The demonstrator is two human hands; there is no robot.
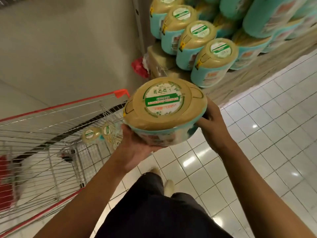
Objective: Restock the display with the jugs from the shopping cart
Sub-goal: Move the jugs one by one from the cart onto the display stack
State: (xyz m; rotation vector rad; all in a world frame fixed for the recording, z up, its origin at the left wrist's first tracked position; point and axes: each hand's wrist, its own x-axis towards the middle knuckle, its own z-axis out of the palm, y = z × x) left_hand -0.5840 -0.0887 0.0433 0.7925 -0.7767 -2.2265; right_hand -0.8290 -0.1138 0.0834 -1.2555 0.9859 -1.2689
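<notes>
Left hand (137, 145): centre frame, palm up beneath the jug (164, 107), thumb curled against its side.
Right hand (212, 121): fingers curled round the jug's right flank.
Jug: held aloft at centre frame, between cart and display; tan domed lid, round green-and-white label, teal band, glossy wrapped body.
Shopping cart (51, 117): left of frame, with spare jugs (91, 134) inside.
Display (248, 79): upper right, stocked row (197, 38) on cardboard.
Step, as judged: the carry across. Next calls for an upright, level set-down at the row's near end.
</notes>
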